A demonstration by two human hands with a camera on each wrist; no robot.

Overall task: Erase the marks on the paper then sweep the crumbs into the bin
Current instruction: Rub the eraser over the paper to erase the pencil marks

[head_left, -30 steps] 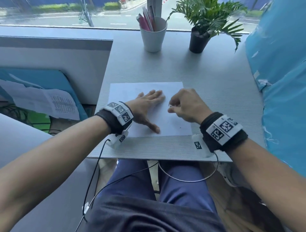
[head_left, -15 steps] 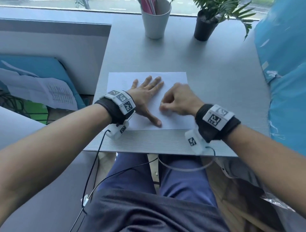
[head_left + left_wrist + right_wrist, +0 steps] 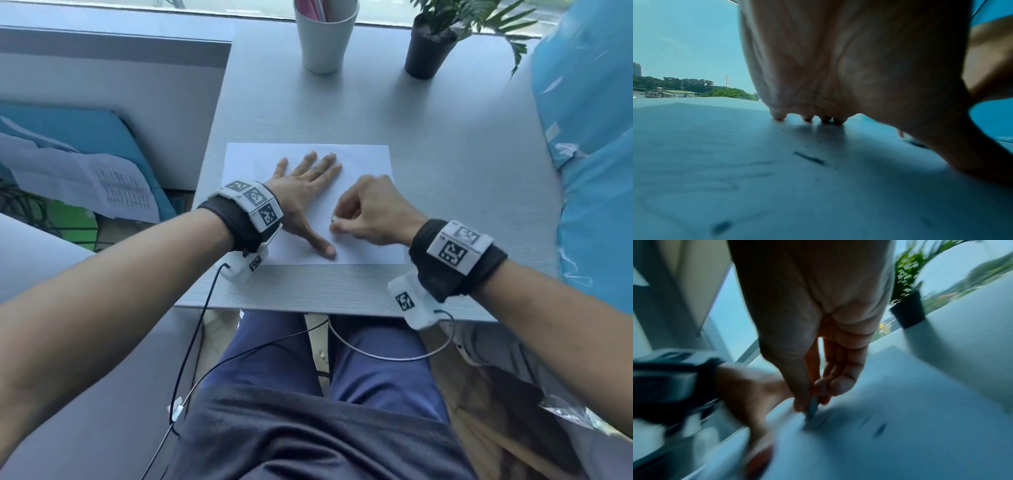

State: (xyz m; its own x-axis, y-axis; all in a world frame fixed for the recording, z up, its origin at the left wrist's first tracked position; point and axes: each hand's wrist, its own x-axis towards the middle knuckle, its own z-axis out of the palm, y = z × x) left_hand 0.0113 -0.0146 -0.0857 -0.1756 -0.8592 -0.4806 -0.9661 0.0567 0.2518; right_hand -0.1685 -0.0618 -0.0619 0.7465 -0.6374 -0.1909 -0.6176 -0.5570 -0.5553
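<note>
The paper (image 3: 359, 161) lies flat on the tabletop (image 3: 445, 137), long axis running left to right. The left hand (image 3: 305, 192) is spread flat on it, fingers straight, pinning the sheet. Just beside its thumb, the right hand (image 3: 370, 212) pinches a small eraser (image 3: 334, 219) down against the sheet — the nearer hand to the dark marks (image 3: 809, 158) and crumbs, which lie under and around both hands. No bin is in view.

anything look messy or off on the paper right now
Only the expected mess: dark eraser crumbs lie scattered on the paper near the left hand, which presses it flat. The sheet itself looks flat and undamaged.
</note>
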